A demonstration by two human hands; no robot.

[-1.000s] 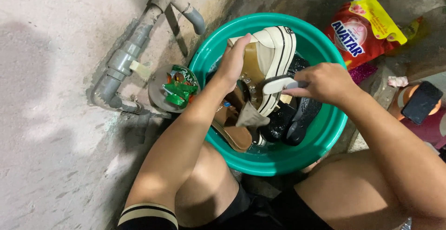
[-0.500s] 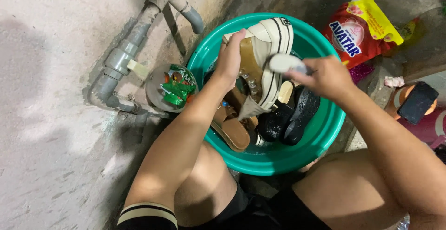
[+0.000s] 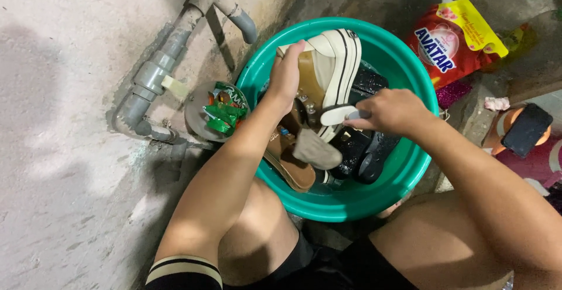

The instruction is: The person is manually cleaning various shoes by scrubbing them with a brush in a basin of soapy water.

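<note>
Shoe point(image 3: 331, 67): cream, dark stripes along the sole edge, tan lining. It's tipped on its side, propped above the middle of the green basin point(image 3: 410, 70), sole side toward the far rim.

My left hand point(image 3: 287, 76) grips it at the near end, fingers curled over the edge, thumb side toward me. My right hand point(image 3: 389, 111) is closed around a white brush point(image 3: 339, 114); brush head sits against the shoe's lower edge, fingers wrapped tight on the handle.

Rest of basin: brown sandal point(image 3: 290, 164) leaning on the near wall, a grey insole point(image 3: 316, 149) lying over it, black footwear point(image 3: 366, 152) low on the right. Can't tell the water level.

Outside the basin: left of it, just beside the rim, a round drain cover point(image 3: 199, 99) with green wrappers point(image 3: 225, 114) piled on it. Grey pipe point(image 3: 158, 73) runs down the concrete wall beyond that. Behind the basin on the right, red-and-yellow detergent pouch point(image 3: 448, 38) on the wet floor. Far right, a black phone point(image 3: 527, 129) resting on something orange.
</note>
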